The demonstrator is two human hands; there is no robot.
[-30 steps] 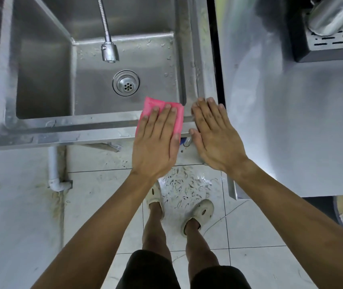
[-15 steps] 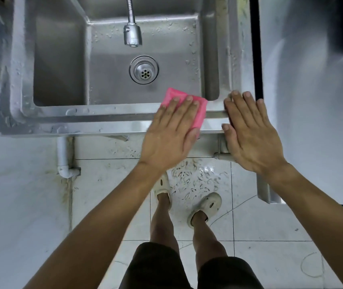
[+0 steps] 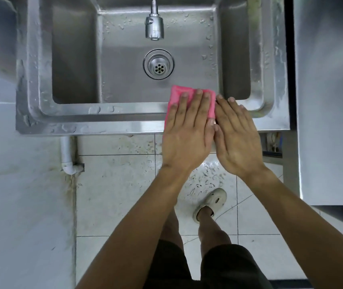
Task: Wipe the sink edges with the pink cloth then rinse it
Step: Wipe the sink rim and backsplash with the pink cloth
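Pressure should be kept even on the folded pink cloth (image 3: 189,99), which is pinned flat on the near edge of the shiny steel sink (image 3: 103,117) under the open left hand (image 3: 187,130), while the open right hand (image 3: 237,134), holding nothing, rests flat beside it.

A white drain pipe (image 3: 67,153) is running down below the near left corner of the steel unit, its elbow meeting the wall. The tiled floor (image 3: 124,195) is showing stains and scattered wet marks. One pale slipper (image 3: 212,202) is standing on the tiles. A stainless counter (image 3: 329,101) is occupying the right side, its surface blurred.
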